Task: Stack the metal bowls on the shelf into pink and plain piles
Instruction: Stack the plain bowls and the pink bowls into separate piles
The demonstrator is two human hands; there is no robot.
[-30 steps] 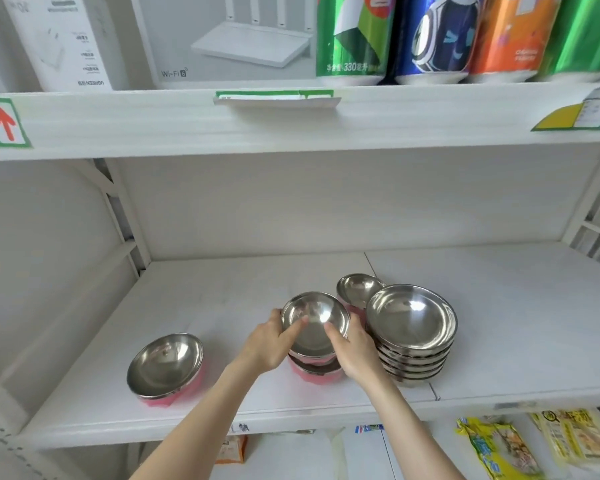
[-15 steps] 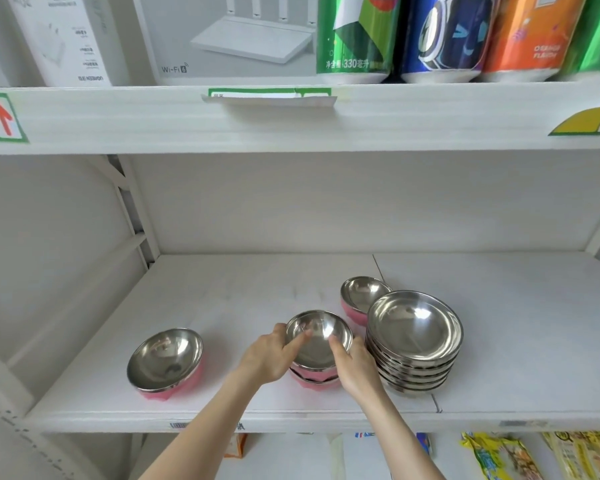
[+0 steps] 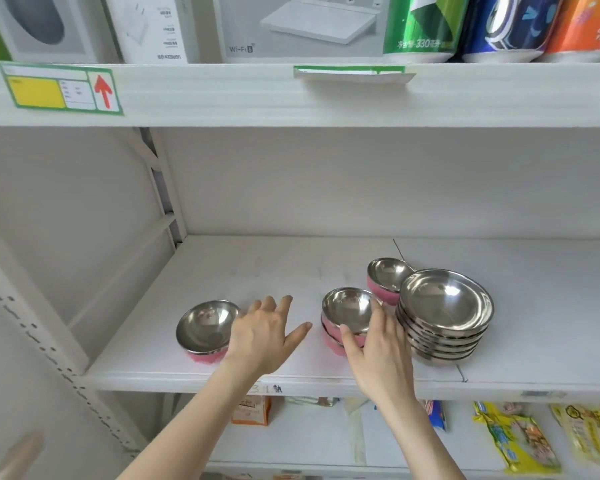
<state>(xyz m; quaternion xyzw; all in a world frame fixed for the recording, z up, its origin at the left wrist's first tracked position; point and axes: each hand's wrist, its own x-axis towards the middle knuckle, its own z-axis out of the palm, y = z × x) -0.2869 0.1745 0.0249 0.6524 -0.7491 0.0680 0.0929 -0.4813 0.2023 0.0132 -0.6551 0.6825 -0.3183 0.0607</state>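
Bowls stand in four places on the white shelf (image 3: pixel 534 323). The right hand (image 3: pixel 378 355) holds the pink pile (image 3: pixel 350 308): its thumb lies on the near pink wall and its fingers (image 3: pixel 374 311) lie along the right rim, so the pile sits between them, resting on the shelf. Just to the right of this hand stands the plain pile (image 3: pixel 445 306), several wide steel bowls nested upright; if it touches the hand, I cannot tell. Beyond the fingertips of the right hand, behind both piles, is the far pink bowl (image 3: pixel 387 275), a little tilted. The left hand (image 3: pixel 267 336) is open, with straight and spread fingers, and it holds nothing; the pink pile is to its right, apart from it. Just to its left lies the near pink bowl (image 3: pixel 205 325), tilted toward the person; the hand covers its right edge, and contact is not clear. Below both wrists, on the lower level, lie snack packets (image 3: pixel 513 441).
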